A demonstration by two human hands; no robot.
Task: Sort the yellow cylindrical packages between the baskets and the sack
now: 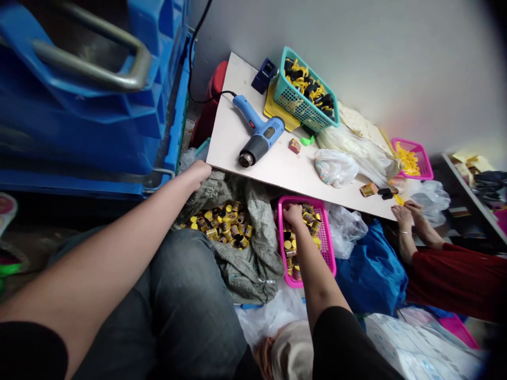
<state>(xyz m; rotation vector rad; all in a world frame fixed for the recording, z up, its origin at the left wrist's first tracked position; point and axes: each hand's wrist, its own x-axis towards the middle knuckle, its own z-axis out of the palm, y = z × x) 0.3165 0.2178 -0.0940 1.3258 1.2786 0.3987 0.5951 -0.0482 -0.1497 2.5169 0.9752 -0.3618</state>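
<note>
My left hand (198, 173) reaches forward to the near edge of the white board (277, 163), its fingers curled over the grey cloth sack (249, 264) just under that edge. The sack lies open on my lap and holds several small jars with yellow caps (222, 224). My right hand (293, 214) is down inside a pink basket (327, 248) of the same small jars, fingers bent among them; what they hold is hidden.
A blue heat gun (259, 134) lies on the board with a teal basket (307, 89), plastic bags (336, 166) and a second pink basket (412, 158). Blue crates (91, 89) stand at left. Another person's hands (404, 216) rest at the board's right end.
</note>
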